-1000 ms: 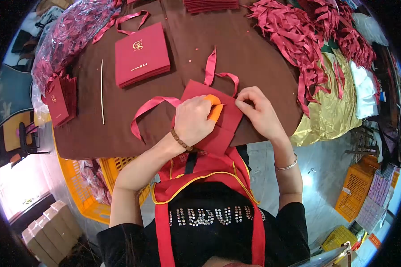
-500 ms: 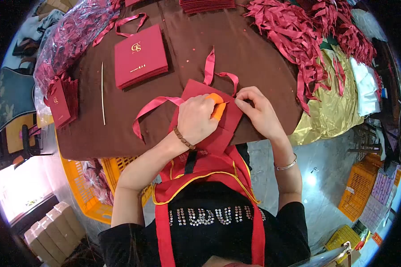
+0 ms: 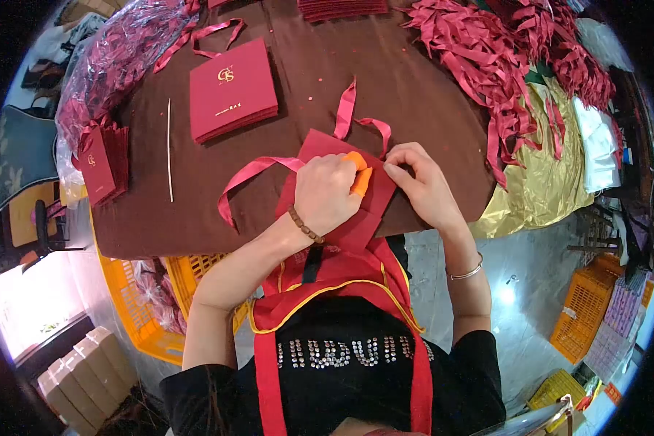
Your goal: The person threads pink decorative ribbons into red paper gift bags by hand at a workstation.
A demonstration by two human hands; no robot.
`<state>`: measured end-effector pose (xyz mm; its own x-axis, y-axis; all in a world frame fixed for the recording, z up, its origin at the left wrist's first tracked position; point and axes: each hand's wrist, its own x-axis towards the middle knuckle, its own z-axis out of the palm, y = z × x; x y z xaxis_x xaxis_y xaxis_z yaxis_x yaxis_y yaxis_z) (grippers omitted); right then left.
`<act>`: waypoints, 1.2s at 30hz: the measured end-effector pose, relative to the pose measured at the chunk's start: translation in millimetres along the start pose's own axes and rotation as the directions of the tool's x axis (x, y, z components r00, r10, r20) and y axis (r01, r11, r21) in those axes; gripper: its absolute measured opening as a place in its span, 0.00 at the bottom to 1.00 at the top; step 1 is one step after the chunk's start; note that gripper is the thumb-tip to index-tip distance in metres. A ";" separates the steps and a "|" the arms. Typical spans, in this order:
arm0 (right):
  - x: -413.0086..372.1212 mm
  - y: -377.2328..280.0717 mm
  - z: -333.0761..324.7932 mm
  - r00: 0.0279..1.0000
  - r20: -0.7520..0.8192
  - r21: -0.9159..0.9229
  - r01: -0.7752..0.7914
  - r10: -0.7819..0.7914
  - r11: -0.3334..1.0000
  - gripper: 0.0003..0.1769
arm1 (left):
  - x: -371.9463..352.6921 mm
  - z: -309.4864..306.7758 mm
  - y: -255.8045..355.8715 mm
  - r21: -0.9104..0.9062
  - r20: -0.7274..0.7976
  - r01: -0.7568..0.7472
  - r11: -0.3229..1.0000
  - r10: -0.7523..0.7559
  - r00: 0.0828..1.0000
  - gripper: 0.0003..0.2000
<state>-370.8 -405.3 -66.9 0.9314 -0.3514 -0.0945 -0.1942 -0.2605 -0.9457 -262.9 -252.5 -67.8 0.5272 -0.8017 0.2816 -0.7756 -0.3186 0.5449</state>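
A dark red paper gift bag (image 3: 360, 229) lies tilted at the table's near edge, partly hidden by my hands. One pink-red ribbon (image 3: 258, 168) trails from its left side, and another ribbon (image 3: 346, 109) loops beyond its top. My left hand (image 3: 327, 195), with orange covers on the thumb and a finger, is closed over the middle of the bag. Whatever sits between its fingertips is too small or hidden to make out. At the bag's right edge, near the end of the looped ribbon, my right hand (image 3: 418, 178) pinches thumb and forefinger together on the edge.
A stack of red gift bags (image 3: 234, 91) with gold lettering lies left of centre, beside a thin white stick (image 3: 170, 149). Smaller red bags (image 3: 105, 163) stand at the left edge. Loose ribbons (image 3: 479, 65) heap at the right, near gold wrapping (image 3: 534, 185). Orange crates (image 3: 145, 320) sit below the table.
Both hands stay almost in place on the bag. The orange-covered fingertips of my left hand have shifted very slightly. The whole view has moved a little.
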 end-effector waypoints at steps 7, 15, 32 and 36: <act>-0.8 -0.7 -0.7 0.996 0.009 0.001 0.093 -0.093 0.996 0.05 | -2.5 1.7 -1.8 0.087 -0.040 -0.192 0.977 0.196 0.980 0.05; -2.8 -4.6 6.8 0.988 -0.004 -0.019 0.154 -0.154 0.988 0.04 | 1.4 -1.8 5.0 0.128 -0.010 -0.211 0.969 0.215 0.977 0.06; -6.9 -11.9 2.9 0.999 0.045 0.137 -0.010 0.004 0.990 0.04 | 22.4 -19.9 -18.2 -0.042 0.028 -0.303 0.952 0.305 0.952 0.11; -9.7 -3.6 10.6 0.998 0.055 0.411 0.014 -0.040 0.912 0.06 | 23.6 -24.3 -19.7 -0.114 0.218 -0.229 0.967 0.249 0.944 0.12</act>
<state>-375.8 -391.4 -65.8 0.9539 -0.2910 -0.0738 -0.0379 0.1272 -0.9912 -226.7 -252.8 -52.7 0.2289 -0.9460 0.2296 -0.8307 -0.0669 0.5526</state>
